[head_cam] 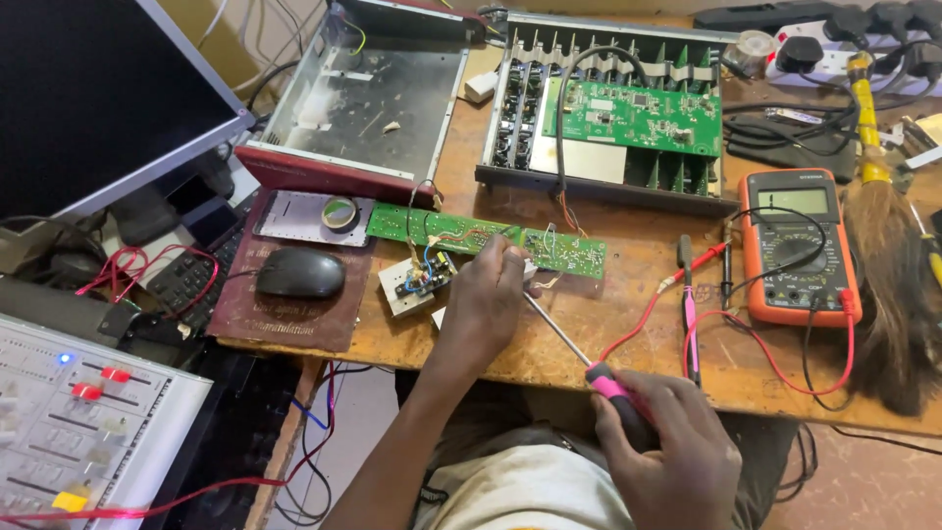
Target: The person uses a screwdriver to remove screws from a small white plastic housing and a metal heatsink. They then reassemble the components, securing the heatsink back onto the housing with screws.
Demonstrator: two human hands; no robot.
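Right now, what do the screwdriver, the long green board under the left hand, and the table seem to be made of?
The screwdriver has a bare, shiny shaft, probably steel, and a pink and black handle, likely plastic or rubber, gripped by the right hand. The long green board looks like lacquered circuit laminate: glossy green, with soldered parts and wires. The left hand rests on it. The table appears to be worn, unpainted wood, with scuffed brown grain.

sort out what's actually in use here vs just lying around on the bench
In use: left hand, right hand, screwdriver, long green circuit board.

Lying about: multimeter, computer mouse, open amplifier chassis, hand broom, empty metal case.
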